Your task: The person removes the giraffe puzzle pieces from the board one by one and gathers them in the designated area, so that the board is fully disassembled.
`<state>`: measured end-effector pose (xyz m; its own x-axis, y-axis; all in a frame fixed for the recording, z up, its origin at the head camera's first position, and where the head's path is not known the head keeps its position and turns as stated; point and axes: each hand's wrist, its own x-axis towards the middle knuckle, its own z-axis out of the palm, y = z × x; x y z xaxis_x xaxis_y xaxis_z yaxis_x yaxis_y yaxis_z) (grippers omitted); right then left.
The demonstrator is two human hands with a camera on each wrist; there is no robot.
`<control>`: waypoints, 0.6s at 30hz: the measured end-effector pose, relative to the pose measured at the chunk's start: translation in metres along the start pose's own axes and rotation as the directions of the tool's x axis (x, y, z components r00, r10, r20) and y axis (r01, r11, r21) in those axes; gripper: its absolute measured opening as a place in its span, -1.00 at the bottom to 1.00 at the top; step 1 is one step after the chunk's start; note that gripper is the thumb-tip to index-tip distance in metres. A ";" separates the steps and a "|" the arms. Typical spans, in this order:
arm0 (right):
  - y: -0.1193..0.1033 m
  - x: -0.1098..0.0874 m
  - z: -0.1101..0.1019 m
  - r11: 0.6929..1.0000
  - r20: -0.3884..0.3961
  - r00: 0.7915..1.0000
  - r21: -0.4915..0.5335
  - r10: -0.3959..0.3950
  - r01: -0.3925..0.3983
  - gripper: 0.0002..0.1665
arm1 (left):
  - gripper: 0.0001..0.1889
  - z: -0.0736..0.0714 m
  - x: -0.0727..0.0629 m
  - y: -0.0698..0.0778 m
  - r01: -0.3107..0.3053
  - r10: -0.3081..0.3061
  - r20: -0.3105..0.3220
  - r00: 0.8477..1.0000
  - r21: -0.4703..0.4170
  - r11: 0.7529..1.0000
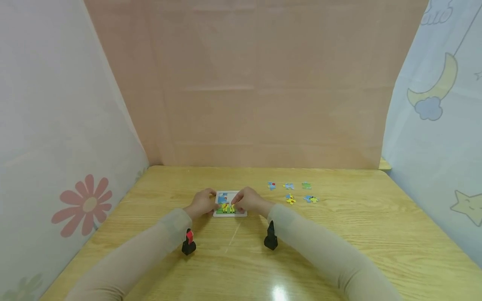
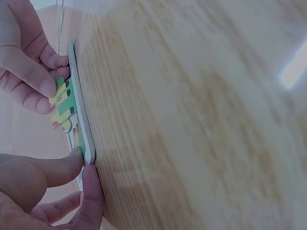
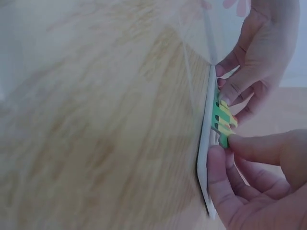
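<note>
A small white-framed puzzle board (image 1: 226,215) lies on the table, with blue, green and yellow picture parts inside its frame. My left hand (image 1: 203,202) grips its left side, thumb over the rim and a fingertip against the outer edge. Between thumb and fingers, my right hand (image 1: 250,199) pinches a green and yellow puzzle piece (image 2: 66,98) with dark spots. That piece stands tilted over the lower part of the board, its far end close to the left thumb (image 3: 231,93). The right hand's fingers hide the board's right part in the head view.
Several loose puzzle pieces lie to the right: a blue one with a red spot (image 1: 272,185), a light blue one (image 1: 288,186), a green one (image 1: 306,185), a yellow one (image 1: 290,199) and a blue-yellow one (image 1: 311,199). Cloth screens (image 1: 256,104) surround the wooden table (image 1: 233,267).
</note>
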<state>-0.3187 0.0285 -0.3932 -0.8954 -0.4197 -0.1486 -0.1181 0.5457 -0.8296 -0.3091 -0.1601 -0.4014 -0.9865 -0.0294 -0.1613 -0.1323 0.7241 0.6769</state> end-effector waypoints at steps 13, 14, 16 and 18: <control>-0.009 -0.010 -0.017 0.996 0.015 0.999 0.081 0.039 -0.040 -0.87 | -0.48 0.002 0.001 0.002 -0.004 0.004 -0.007 1.000 0.023 1.000; -0.009 -0.011 -0.019 0.995 0.016 0.999 0.090 0.040 -0.041 -0.87 | -0.47 0.002 0.001 0.002 0.000 0.000 -0.007 1.000 0.021 1.000; -0.009 -0.012 -0.025 0.994 0.018 0.999 0.104 0.043 -0.045 -0.87 | -0.47 0.002 0.001 0.002 0.007 -0.007 -0.006 1.000 0.019 1.000; -0.007 -0.012 -0.030 0.993 0.014 0.999 0.110 0.041 -0.043 -0.87 | -0.47 0.002 0.000 0.002 0.009 -0.009 -0.009 1.000 0.024 1.000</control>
<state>-0.3199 0.0517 -0.3694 -0.8933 -0.4072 -0.1906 -0.0316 0.4798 -0.8768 -0.3094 -0.1572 -0.4016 -0.9861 -0.0417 -0.1608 -0.1386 0.7402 0.6580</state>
